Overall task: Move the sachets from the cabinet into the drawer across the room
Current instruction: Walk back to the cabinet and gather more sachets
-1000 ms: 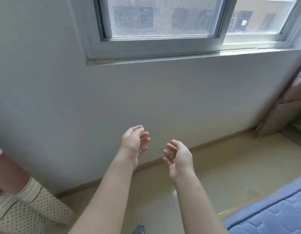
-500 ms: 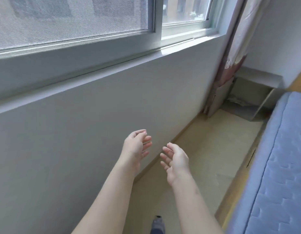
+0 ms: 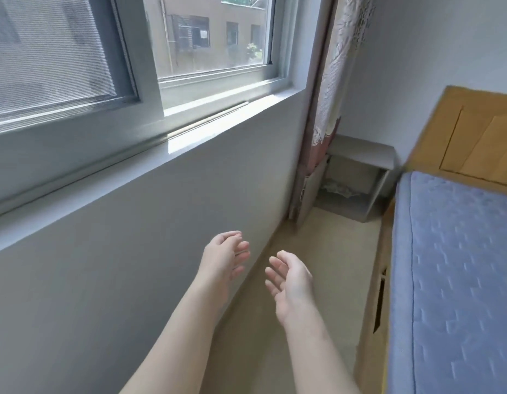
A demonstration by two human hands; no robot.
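My left hand [image 3: 224, 256] and my right hand [image 3: 290, 277] are held out in front of me, palms facing each other, fingers loosely apart and holding nothing. Far ahead in the corner stands a small grey cabinet [image 3: 366, 155] with its door swung open. Something pale and crumpled lies on its bottom shelf [image 3: 339, 190]; I cannot tell whether it is sachets. No drawer is in view.
A grey wall with a window [image 3: 212, 52] and sill runs along my left. A bed with a blue mattress [image 3: 457, 265] and wooden headboard [image 3: 480, 140] fills the right. A narrow strip of beige floor [image 3: 326, 268] leads to the cabinet. A patterned curtain [image 3: 334, 69] hangs beside it.
My view has swung to the right along the wall, bringing the corner cabinet, curtain and bed into sight. Both hands stay out in front, empty, in the same pose.
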